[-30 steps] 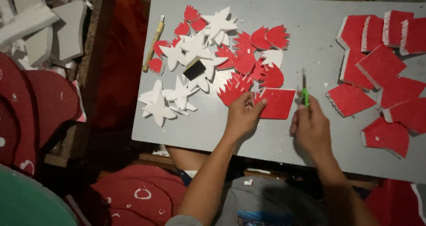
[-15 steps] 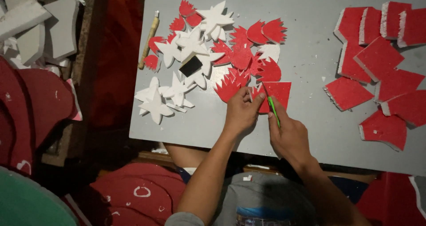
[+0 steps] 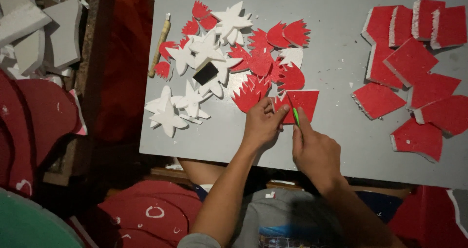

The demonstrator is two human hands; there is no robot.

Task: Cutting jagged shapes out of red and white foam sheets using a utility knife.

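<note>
My left hand (image 3: 262, 124) presses down on a red foam square (image 3: 304, 102) near the front of the grey board (image 3: 336, 67). My right hand (image 3: 314, 150) grips a green-handled cutter (image 3: 296, 117), whose tip rests on the lower left corner of that square. Just beyond lies a heap of cut red flame-like shapes (image 3: 265, 63) and white star-like foam shapes (image 3: 207, 55). A small black block (image 3: 205, 73) sits on the white pieces.
Several uncut red foam squares (image 3: 414, 77) lie at the board's right. A yellowish stick tool (image 3: 159, 46) lies at the left edge. More white stars (image 3: 170, 109) sit front left. Red foam offcuts (image 3: 34, 116) and white foam scraps (image 3: 34, 28) lie to the left.
My right hand moved left with the cutter from beside the square to its lower left corner. My left hand stayed on the square.
</note>
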